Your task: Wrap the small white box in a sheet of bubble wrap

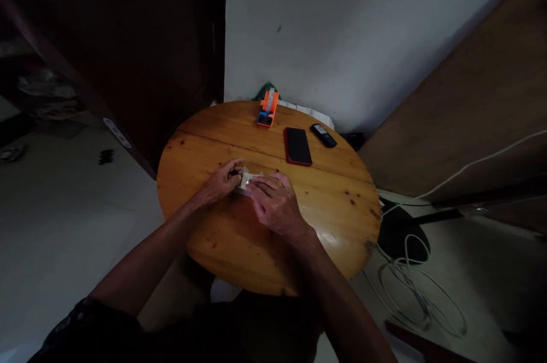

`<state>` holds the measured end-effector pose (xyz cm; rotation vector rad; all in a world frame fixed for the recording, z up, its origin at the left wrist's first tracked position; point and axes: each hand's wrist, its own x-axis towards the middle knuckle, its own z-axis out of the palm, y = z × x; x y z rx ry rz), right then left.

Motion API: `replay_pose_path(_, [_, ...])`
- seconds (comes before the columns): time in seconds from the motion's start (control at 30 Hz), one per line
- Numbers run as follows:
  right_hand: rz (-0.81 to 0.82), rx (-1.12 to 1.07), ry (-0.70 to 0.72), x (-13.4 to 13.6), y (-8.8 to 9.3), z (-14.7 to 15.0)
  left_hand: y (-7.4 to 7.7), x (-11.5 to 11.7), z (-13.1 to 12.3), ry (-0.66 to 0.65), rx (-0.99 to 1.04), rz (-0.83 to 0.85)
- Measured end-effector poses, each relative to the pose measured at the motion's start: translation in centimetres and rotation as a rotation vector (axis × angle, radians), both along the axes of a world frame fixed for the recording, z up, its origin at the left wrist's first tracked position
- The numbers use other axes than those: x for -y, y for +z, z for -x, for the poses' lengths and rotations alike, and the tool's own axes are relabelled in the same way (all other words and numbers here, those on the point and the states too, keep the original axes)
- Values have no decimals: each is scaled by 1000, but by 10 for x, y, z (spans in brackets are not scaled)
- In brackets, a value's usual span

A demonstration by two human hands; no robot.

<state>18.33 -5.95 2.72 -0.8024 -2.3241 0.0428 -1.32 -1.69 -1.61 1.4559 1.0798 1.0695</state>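
A small, pale, box-shaped object (247,183) lies low over the round wooden table, between my two hands. Its kind is hard to make out in the dim light. My left hand (223,182) grips its left end with fingers bent round it. From the right, my right hand (276,202) has its fingertips closed on the top and right side, hiding that part. Something crumpled and light shows at the far edge near my left fingers.
The round wooden table (337,192) carries an orange and blue tape dispenser (268,105), a dark-screened phone in a red case (298,146) and a small black handset (323,135). A white wall (342,27) rises behind. Coiled pale cable (410,272) lies on the floor at right.
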Motion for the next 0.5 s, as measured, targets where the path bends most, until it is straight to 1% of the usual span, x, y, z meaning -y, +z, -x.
replay_pose_path(0.07, [32, -93, -8, 1, 2, -2, 1, 0, 0, -2, 10, 21])
replay_pose_path(0.1, [58, -173, -35, 1, 3, -3, 1, 0, 0, -1, 13, 32])
replay_pose_path(0.23, [188, -588, -258, -3, 2, -12, 0, 0, -1, 40, 22, 38])
replay_pose_path(0.3, [215, -693, -345, -6, -1, -14, -2, -1, -2, 70, 59, 64])
replay_pose_path(0.4, [209, -679, -387, -9, -5, -13, -4, -5, -3, 123, 160, 134])
replay_pose_path(0.5, [187, -577, -329, -8, -7, -8, -4, -9, -2, 202, 204, 163])
